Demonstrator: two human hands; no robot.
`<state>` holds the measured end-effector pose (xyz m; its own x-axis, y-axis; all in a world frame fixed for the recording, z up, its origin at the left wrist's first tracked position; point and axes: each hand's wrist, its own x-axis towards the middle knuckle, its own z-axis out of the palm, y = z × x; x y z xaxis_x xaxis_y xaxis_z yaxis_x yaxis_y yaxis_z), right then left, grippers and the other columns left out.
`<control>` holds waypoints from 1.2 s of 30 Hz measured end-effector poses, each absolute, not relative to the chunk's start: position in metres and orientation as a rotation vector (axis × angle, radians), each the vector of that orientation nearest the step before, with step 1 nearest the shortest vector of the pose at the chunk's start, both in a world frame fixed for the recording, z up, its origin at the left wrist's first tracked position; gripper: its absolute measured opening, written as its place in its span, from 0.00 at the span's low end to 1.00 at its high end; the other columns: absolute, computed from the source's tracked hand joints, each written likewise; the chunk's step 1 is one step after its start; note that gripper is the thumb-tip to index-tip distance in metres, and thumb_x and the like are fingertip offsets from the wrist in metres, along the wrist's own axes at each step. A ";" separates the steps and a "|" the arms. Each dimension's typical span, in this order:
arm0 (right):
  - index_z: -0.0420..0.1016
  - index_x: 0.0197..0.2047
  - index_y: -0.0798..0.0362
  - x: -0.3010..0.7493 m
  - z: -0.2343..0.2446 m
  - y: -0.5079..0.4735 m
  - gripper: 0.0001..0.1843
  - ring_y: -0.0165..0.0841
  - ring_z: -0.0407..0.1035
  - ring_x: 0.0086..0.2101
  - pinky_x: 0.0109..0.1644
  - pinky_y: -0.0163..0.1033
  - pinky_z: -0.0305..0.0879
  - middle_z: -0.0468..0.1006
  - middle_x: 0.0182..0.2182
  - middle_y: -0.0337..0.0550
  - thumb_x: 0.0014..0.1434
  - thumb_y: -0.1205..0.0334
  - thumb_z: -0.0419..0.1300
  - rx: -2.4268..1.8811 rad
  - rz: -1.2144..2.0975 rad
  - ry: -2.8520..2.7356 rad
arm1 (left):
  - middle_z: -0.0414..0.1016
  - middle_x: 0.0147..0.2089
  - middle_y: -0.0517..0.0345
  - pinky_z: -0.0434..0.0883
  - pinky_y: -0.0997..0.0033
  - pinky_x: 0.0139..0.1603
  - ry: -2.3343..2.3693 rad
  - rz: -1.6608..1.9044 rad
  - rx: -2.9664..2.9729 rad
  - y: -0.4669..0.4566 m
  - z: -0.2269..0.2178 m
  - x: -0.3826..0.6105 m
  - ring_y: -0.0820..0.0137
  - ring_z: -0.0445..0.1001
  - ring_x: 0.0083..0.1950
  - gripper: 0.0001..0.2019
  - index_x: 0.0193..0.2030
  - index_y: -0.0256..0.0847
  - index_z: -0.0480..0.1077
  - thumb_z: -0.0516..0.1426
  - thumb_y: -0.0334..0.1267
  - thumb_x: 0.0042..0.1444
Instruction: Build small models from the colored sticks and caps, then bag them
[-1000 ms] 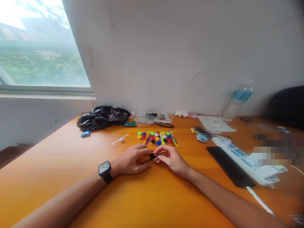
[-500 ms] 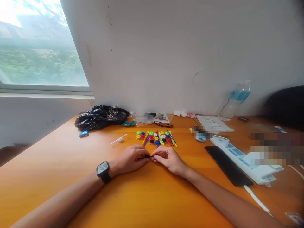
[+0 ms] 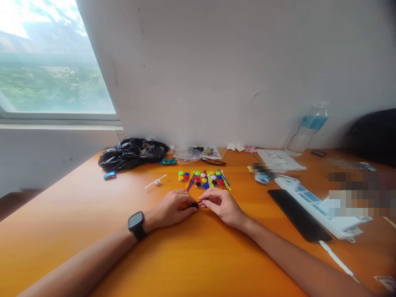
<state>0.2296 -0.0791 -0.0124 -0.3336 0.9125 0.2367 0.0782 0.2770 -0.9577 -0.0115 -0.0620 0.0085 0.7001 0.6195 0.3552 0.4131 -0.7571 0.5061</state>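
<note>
My left hand (image 3: 169, 209), with a dark watch (image 3: 136, 222) on its wrist, is closed on a small black plastic piece (image 3: 194, 205). A thin black stick (image 3: 199, 202) runs from that piece to my right hand (image 3: 225, 207), whose thumb and fingers pinch it. The fingers partly hide both parts. Just beyond my hands lie colourful round pieces (image 3: 198, 184) and several thin plastic sticks (image 3: 190, 180) in yellow, green, blue, red and white. A white stick (image 3: 151, 184) with a clear-white round piece (image 3: 157, 182) on it rests farther left.
A black plastic bag (image 3: 133, 154) and a small blue packet (image 3: 109, 175) lie at the back left. To the right are a phone (image 3: 298, 214), a white power strip (image 3: 315, 208) and a clear bottle (image 3: 306, 134). Clear plastic packaging (image 3: 188, 154) lies along the wall.
The black piece and stick have tilted slightly, with the right-hand end higher. Both hands remain close together, and the view has shifted a little.
</note>
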 end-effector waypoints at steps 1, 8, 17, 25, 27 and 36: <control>0.86 0.42 0.52 0.230 -0.013 -0.079 0.10 0.38 0.79 0.41 0.52 0.45 0.78 0.80 0.42 0.47 0.64 0.54 0.68 -0.934 1.139 -1.689 | 0.82 0.40 0.54 0.75 0.68 0.45 0.802 0.726 2.517 -0.062 0.009 -0.012 0.66 0.79 0.41 0.09 0.48 0.45 0.82 0.60 0.40 0.69; 0.87 0.43 0.50 0.231 -0.010 -0.085 0.09 0.35 0.74 0.37 0.43 0.40 0.71 0.81 0.38 0.46 0.67 0.63 0.63 -1.003 0.769 -1.970 | 0.82 0.39 0.55 0.74 0.69 0.42 0.787 0.737 2.546 -0.061 0.006 -0.011 0.67 0.79 0.40 0.08 0.45 0.44 0.81 0.59 0.40 0.69; 0.85 0.45 0.49 0.232 -0.005 -0.087 0.10 0.34 0.71 0.34 0.38 0.38 0.66 0.81 0.37 0.44 0.70 0.60 0.62 -1.044 0.735 -2.045 | 0.84 0.41 0.56 0.75 0.71 0.41 0.802 0.779 2.505 -0.061 0.003 -0.013 0.67 0.80 0.41 0.09 0.48 0.46 0.81 0.64 0.43 0.64; 0.84 0.46 0.48 0.231 -0.002 -0.089 0.11 0.38 0.75 0.40 0.47 0.42 0.69 0.82 0.40 0.45 0.73 0.59 0.59 -1.002 0.686 -2.076 | 0.84 0.45 0.56 0.77 0.71 0.44 0.783 0.792 2.474 -0.060 0.002 -0.015 0.67 0.82 0.43 0.09 0.50 0.46 0.79 0.64 0.39 0.63; 0.84 0.47 0.48 0.231 -0.002 -0.089 0.11 0.38 0.75 0.41 0.49 0.42 0.70 0.82 0.40 0.46 0.73 0.59 0.58 -0.985 0.676 -2.085 | 0.84 0.44 0.56 0.77 0.71 0.43 0.779 0.786 2.471 -0.061 0.002 -0.015 0.67 0.82 0.42 0.08 0.48 0.45 0.79 0.64 0.39 0.63; 0.82 0.47 0.49 0.232 -0.002 -0.089 0.10 0.37 0.75 0.42 0.49 0.41 0.69 0.82 0.41 0.44 0.74 0.60 0.58 -0.977 0.684 -2.127 | 0.84 0.42 0.57 0.76 0.71 0.43 0.822 0.775 2.477 -0.063 0.006 -0.014 0.67 0.82 0.41 0.06 0.46 0.45 0.80 0.64 0.39 0.63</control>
<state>0.2316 -0.0889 -0.0019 -0.4800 0.7972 0.3662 0.4346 0.5787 -0.6901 -0.0142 -0.0630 0.0058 0.6706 0.6415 0.3726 0.4097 -0.7389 0.5349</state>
